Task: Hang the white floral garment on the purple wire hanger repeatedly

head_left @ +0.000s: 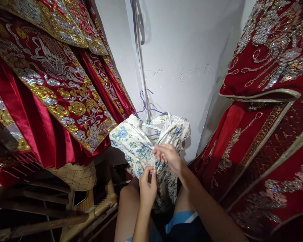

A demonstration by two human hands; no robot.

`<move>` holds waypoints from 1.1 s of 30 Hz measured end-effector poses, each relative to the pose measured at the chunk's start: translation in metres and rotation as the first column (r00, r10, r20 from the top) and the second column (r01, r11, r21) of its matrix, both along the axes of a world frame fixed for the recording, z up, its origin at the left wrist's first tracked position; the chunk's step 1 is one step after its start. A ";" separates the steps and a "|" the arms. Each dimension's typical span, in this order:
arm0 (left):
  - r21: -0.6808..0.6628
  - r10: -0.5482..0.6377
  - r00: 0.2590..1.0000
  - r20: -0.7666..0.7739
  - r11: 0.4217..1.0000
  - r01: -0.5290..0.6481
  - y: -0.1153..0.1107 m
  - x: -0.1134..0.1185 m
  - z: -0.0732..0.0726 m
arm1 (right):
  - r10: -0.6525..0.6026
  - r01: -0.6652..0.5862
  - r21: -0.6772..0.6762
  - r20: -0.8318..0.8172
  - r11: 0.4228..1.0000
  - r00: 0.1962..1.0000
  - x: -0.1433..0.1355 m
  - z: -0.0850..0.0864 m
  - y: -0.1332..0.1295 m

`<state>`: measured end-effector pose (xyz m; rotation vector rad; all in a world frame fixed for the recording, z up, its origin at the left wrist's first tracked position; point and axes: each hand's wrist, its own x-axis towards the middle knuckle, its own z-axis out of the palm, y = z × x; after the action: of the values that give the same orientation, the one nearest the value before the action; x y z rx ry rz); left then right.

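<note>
Pale wall point(181, 43) at the back, scuffed around the middle. Red gown point(78, 90) fills the left side, gold and silver sequins, shiny pleats. Red dress point(267, 134) fills the right side, silver beadwork, pale trim. Bamboo chair point(88, 218) lower left, under the gown's lower edge, with a quilted tan cloth point(75, 176) at its top.

Floral top point(138, 144) is center, in front of the wall and between the two red garments: white with blue and yellow flowers, collar spread, front open at the neck. It's on a purple hanger point(145, 108), shoulders over the hanger's two ends, lower part hanging between the person's knees. Hanger hook overlaps a thin upright pole point(138, 57) (can't tell what the hook hangs from).

Both hands are at the front opening, below the collar. Right hand point(168, 156) is the upper one, thumb and index pinching the opening's edge, other fingers curled. Left hand point(148, 179) is just below, thumb and index pinching the same edge lower down. Hands are close, not pressed together.
</note>
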<state>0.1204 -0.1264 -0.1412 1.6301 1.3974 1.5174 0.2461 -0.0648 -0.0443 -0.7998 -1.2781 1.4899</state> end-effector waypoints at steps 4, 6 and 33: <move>0.008 -0.014 0.998 -0.065 1.000 0.015 0.006 0.005 -0.021 | -0.079 0.082 0.034 -0.082 0.996 0.994 -0.002 0.049 0.044; 0.029 -0.039 0.991 -0.127 0.999 0.043 0.010 0.006 -0.031 | -0.127 0.134 0.043 -0.133 0.990 0.983 -0.007 0.067 0.055; 0.518 0.289 0.957 -0.010 0.820 -0.242 0.102 -0.071 0.182 | -0.200 0.140 0.283 0.196 0.949 0.960 -0.005 0.003 0.063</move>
<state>0.0495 -0.0243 0.0413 1.8807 1.3873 2.1528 0.2411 -0.0015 -0.0409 -0.8911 -1.4982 1.0838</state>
